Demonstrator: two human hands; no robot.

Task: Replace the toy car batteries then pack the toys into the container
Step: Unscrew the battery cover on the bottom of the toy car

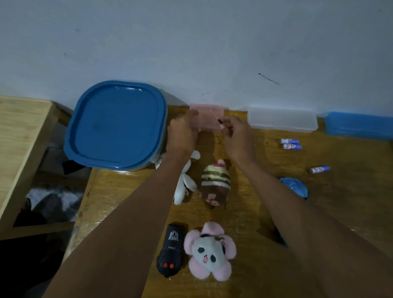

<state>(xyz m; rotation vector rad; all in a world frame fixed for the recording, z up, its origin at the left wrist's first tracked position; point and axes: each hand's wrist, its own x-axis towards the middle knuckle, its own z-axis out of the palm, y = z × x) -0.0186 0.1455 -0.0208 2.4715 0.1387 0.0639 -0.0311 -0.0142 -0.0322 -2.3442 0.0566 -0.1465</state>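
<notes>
The toy car point(170, 250), black with two red dots at its near end, lies on the worktop point(248, 277) well behind my hands, close to my body and under my left forearm. Its long axis runs away from me toward the wall, tilted a little; the end with the red dots points back at me. I cannot see a battery hatch, so I cannot tell whether it is open.

I judge the task barely begun. Three batteries point(290, 144) lie loose to the right of my right hand, two side by side and one apart and nearer me, none in the car. The plush toys, a pink panda flower point(209, 252) just beside the car, a striped brown one point(215, 181) and a white one point(185, 182) between the car and my hands, all lie on the worktop, and the container point(116, 124) just left of my left hand has its blue lid on.

My right hand point(237, 139) pinches a small screwdriver point(217, 119) by its handle, tip aimed up and left. My left hand point(183, 134) curls around the edge of a small pink box point(212, 120) by the wall, steadying it. Swapping the batteries and packing are all still ahead.
</notes>
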